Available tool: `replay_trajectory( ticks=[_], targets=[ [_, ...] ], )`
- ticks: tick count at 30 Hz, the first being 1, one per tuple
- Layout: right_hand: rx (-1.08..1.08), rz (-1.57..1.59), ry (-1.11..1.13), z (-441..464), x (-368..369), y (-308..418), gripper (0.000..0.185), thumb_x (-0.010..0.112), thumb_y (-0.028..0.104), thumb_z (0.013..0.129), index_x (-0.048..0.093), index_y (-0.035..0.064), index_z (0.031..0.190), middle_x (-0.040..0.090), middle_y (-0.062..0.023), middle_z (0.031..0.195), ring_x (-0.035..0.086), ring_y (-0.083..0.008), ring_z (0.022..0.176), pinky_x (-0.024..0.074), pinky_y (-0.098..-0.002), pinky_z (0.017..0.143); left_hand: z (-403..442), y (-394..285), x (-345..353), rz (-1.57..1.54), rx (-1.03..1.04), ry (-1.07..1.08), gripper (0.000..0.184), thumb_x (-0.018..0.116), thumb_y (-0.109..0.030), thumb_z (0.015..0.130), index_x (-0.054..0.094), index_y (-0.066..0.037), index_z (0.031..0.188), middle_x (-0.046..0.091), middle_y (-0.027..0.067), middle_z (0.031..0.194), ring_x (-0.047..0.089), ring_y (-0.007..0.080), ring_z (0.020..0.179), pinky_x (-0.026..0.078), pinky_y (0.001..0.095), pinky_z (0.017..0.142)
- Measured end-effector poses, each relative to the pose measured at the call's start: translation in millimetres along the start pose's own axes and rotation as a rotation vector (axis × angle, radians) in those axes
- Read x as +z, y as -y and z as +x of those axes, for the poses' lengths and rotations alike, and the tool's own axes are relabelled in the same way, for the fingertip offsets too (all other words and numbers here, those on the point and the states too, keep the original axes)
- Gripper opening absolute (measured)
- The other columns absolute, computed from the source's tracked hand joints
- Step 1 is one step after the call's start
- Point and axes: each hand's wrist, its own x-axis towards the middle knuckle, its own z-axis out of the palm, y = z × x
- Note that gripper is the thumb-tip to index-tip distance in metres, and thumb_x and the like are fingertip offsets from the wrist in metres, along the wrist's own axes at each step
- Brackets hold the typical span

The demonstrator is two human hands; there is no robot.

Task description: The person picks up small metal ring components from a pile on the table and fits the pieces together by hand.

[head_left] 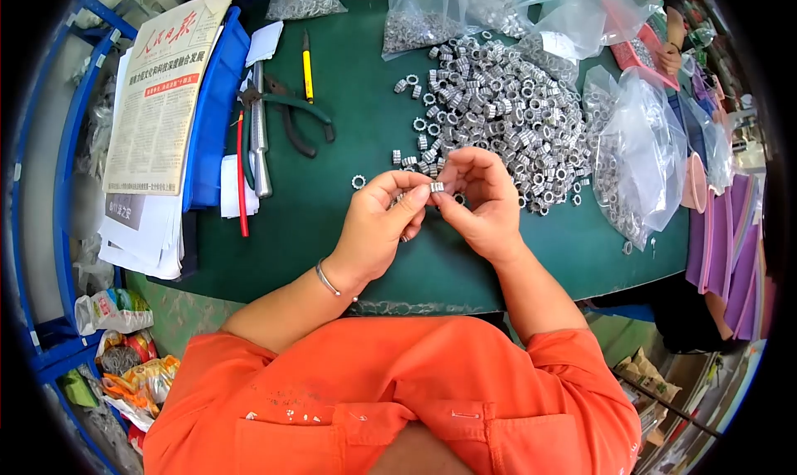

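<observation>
Between my two hands, over the near side of the green table, is a small toothed metal ring [437, 188]. My left hand [380, 219] pinches it between thumb and forefinger. From the other side my right hand [483, 201] also has its thumb and fingertips on it, the fingers curled. Parts of other metal pieces show behind the left fingers, too hidden to tell whether they are held. A big heap of similar toothed metal rings [506, 101] lies just beyond my right hand. One loose ring [359, 182] rests left of my left fingertips.
Pliers [290, 114], a yellow-handled knife [308, 68] and a red stick [242, 176] lie on the left. A newspaper [158, 101] leans on a blue bin [217, 101]. Plastic bags of rings [631, 151] stand right and behind. Another person's hand [669, 58] is by a pink tray [643, 56].
</observation>
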Motion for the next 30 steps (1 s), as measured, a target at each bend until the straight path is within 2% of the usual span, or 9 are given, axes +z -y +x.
replay_trajectory(
  ticks=[1,10,14,20,23,25,28,29,30],
  targets=[
    [0.008,0.024,0.047,1,-2,-2,0.047,0.059,-0.008,0.070,0.040,0.0031,0.112,0.051,-0.0052,0.085,0.052,-0.0098,0.075,0.0439,-0.0218,0.067,2,-1,0,0.001,0.006,0.005,0.018,0.052,-0.016,0.087,0.052,-0.001,0.097,0.053,0.0024,0.073,0.043,0.0067,0.057,0.037,0.0201,0.051],
    [-0.075,-0.016,0.015,2,0,-3,0.059,0.061,-0.008,0.069,0.033,0.0035,0.120,0.053,-0.0076,0.087,0.052,-0.0114,0.077,0.0443,-0.0230,0.069,3,-3,-2,-0.015,-0.030,0.010,0.018,0.052,-0.012,0.086,0.054,0.001,0.099,0.050,0.0011,0.067,0.044,0.0079,0.057,0.038,0.0202,0.051],
    [-0.066,-0.079,0.016,2,-3,-6,0.051,0.064,-0.006,0.069,0.040,0.0009,0.113,0.053,-0.0056,0.085,0.051,-0.0099,0.076,0.0429,-0.0220,0.068,2,-5,-3,-0.025,-0.034,0.029,0.019,0.051,-0.011,0.087,0.055,0.001,0.100,0.050,0.0013,0.067,0.044,0.0081,0.056,0.038,0.0204,0.051],
    [-0.066,-0.111,0.002,1,-1,-5,0.050,0.064,-0.005,0.070,0.039,0.0003,0.113,0.054,-0.0050,0.084,0.051,-0.0098,0.075,0.0426,-0.0220,0.067,2,-3,-5,-0.002,-0.001,0.029,0.019,0.050,-0.010,0.087,0.056,0.001,0.101,0.050,0.0014,0.065,0.044,0.0082,0.056,0.038,0.0202,0.050],
    [-0.102,-0.054,-0.046,3,-1,-4,0.042,0.065,-0.005,0.069,0.046,0.0006,0.107,0.054,-0.0049,0.081,0.052,-0.0101,0.072,0.0433,-0.0218,0.064,2,-4,-4,0.001,-0.001,0.040,0.019,0.050,-0.010,0.087,0.056,0.001,0.101,0.050,0.0016,0.065,0.044,0.0081,0.056,0.038,0.0201,0.050],
    [-0.223,-0.372,0.062,6,-8,-4,0.031,0.064,-0.006,0.068,0.054,0.0004,0.096,0.055,-0.0055,0.080,0.053,-0.0105,0.070,0.0442,-0.0219,0.060,1,-4,-4,0.056,0.023,0.043,0.020,0.050,-0.010,0.087,0.056,0.002,0.102,0.050,0.0018,0.064,0.044,0.0079,0.055,0.038,0.0200,0.050],
    [-0.206,-0.407,0.071,7,-8,3,0.022,0.063,-0.006,0.068,0.058,0.0001,0.088,0.057,-0.0063,0.080,0.054,-0.0109,0.069,0.0444,-0.0215,0.058,2,-4,-4,0.078,0.023,0.033,0.019,0.050,-0.011,0.087,0.055,0.002,0.101,0.052,0.0029,0.067,0.044,0.0074,0.056,0.038,0.0201,0.050],
    [-0.096,-0.268,0.062,5,-9,1,0.020,0.061,-0.006,0.071,0.058,-0.0013,0.090,0.058,-0.0068,0.081,0.056,-0.0120,0.069,0.0448,-0.0214,0.058,1,-5,-3,0.078,0.026,0.031,0.019,0.050,-0.011,0.087,0.055,0.002,0.101,0.052,0.0029,0.067,0.044,0.0074,0.056,0.038,0.0201,0.050],
    [0.051,0.072,-0.024,4,-4,2,0.015,0.057,-0.005,0.075,0.058,-0.0016,0.089,0.058,-0.0088,0.081,0.057,-0.0139,0.069,0.0465,-0.0224,0.057,0,-8,0,0.036,0.029,0.016,0.019,0.049,-0.011,0.087,0.055,0.002,0.100,0.053,0.0035,0.070,0.044,0.0073,0.057,0.038,0.0201,0.050]
  ],
)
